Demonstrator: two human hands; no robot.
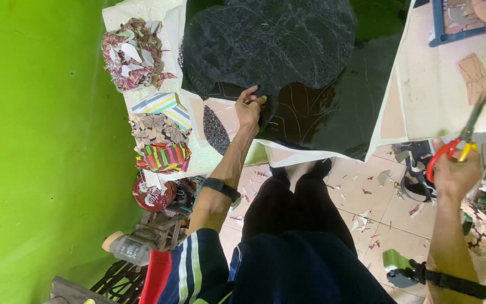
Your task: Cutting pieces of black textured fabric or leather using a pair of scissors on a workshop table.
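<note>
— How far had the cutting got?
— Patterned pieces (154, 126) already lay stacked at nine o'clock on the surface (451, 95); the left hand (248, 107) pinched the black cloth (271, 45), uncut at twelve. The right hand (455, 171) gripped scissors (461, 143) at three.
— Anything unclear?
— The blades blurred; the chalk lines were faint.

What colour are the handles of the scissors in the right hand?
Red with a yellow inner part on one loop; the scissors show in the head view, held by the right hand.
</note>
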